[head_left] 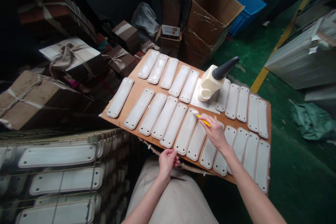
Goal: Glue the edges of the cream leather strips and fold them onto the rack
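Note:
My right hand is closed round a yellow-handled brush. The brush's pale tip touches the upper end of a whitish rounded strip with dark studs at its corners. Two rows of similar strips lie on a brown board in front of me. My left hand has its fingers curled together at the board's near edge, by the lower end of that same strip; what it pinches, if anything, is too small to tell. A cream container with a black conical top stands on white paper among the back row.
Wire racks at the lower left hold more strips. Tied bundles are piled at the left. Behind the board stand a large open carton and a blue crate. A green sack lies on the green floor at the right.

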The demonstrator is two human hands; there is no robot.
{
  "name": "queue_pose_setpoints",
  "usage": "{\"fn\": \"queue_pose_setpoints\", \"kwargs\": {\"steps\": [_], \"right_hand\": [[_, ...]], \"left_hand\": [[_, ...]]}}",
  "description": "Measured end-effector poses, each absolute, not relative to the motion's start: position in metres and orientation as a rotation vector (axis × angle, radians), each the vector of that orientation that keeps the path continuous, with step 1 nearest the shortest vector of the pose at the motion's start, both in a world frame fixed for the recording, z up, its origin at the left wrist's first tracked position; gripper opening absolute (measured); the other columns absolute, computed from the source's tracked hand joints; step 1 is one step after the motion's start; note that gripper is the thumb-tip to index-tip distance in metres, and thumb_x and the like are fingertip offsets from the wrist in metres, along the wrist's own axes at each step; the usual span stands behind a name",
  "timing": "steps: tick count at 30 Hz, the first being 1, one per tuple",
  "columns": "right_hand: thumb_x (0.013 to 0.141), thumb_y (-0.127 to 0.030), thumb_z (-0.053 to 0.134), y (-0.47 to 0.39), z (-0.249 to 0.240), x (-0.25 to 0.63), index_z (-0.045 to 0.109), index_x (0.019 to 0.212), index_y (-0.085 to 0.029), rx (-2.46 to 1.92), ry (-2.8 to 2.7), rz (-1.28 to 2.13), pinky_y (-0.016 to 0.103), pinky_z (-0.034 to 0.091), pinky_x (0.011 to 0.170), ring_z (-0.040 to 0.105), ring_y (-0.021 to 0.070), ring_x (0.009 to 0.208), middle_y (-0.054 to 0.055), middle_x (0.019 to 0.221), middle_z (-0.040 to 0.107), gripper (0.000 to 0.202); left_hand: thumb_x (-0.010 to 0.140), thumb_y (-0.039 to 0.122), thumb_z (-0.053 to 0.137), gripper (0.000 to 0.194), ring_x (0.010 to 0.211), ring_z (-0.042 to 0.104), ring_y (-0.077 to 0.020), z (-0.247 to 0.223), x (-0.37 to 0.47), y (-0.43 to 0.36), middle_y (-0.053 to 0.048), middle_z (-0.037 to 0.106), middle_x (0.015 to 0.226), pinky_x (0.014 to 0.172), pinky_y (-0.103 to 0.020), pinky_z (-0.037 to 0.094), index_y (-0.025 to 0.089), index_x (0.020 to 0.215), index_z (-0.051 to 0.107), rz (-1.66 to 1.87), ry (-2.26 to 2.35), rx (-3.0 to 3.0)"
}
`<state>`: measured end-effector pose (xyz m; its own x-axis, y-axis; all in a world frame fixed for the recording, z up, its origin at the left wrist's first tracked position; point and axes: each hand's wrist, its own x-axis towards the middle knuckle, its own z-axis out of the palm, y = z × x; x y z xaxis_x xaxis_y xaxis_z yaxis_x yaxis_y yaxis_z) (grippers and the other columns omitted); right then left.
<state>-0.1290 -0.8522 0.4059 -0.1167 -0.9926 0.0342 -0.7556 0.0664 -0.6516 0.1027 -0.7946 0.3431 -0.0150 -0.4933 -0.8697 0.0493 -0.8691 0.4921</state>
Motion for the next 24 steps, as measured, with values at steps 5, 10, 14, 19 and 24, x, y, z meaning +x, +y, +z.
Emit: {"fn": "queue_pose_setpoints", "kwargs": {"steps": [5,10,14,19,24], "right_hand": [[0.099,-0.038,0.041,-0.813,0.411,-0.099,0.063,0.108,-0.024,-1.697,1.802,-0.573,0.031,0.05,0.081,0.065,0.0199,0.093,0.005,0.101,0.067,0.027],[0.1,-0.036,0.042,-0.758,0.439,-0.06,0.063,0.105,-0.026,-1.494,1.613,-0.442,0.028,0.05,0.078,0.065,0.0173,0.086,0.002,0.096,0.066,0.023],[0.099,-0.036,0.045,-0.766,0.446,-0.064,0.063,0.104,-0.027,-1.42,1.603,-0.497,0.027,0.05,0.079,0.065,0.017,0.09,0.001,0.098,0.067,0.021],[0.099,-0.036,0.045,-0.824,0.424,-0.101,0.063,0.11,-0.025,-1.64,1.813,-0.667,0.03,0.048,0.085,0.064,0.0193,0.097,0.004,0.105,0.066,0.024],[0.099,-0.037,0.042,-0.84,0.406,-0.101,0.064,0.109,-0.024,-1.792,1.899,-0.588,0.03,0.05,0.08,0.065,0.0206,0.094,0.007,0.102,0.067,0.028]], "left_hand": [[0.062,0.045,0.076,0.038,0.041,0.059,-0.0121,0.344,0.103,-0.794,-0.002,0.063,0.052,0.037,-0.019,0.041,0.014,0.07,0.055,-1.943,-0.428,1.88],[0.062,0.045,0.075,0.038,0.041,0.059,-0.0123,0.345,0.104,-0.795,-0.002,0.064,0.052,0.037,-0.019,0.042,0.015,0.071,0.055,-1.955,-0.406,1.875],[0.064,0.045,0.074,0.037,0.043,0.06,-0.0122,0.346,0.104,-0.795,-0.002,0.064,0.054,0.038,-0.019,0.042,0.014,0.073,0.056,-1.958,-0.433,1.86],[0.064,0.045,0.074,0.037,0.042,0.059,-0.0118,0.347,0.104,-0.795,-0.002,0.063,0.053,0.037,-0.019,0.042,0.014,0.072,0.056,-1.963,-0.442,1.867],[0.063,0.046,0.075,0.038,0.042,0.059,-0.0121,0.347,0.104,-0.795,-0.002,0.064,0.054,0.038,-0.019,0.042,0.014,0.073,0.056,-1.958,-0.431,1.864]]}}
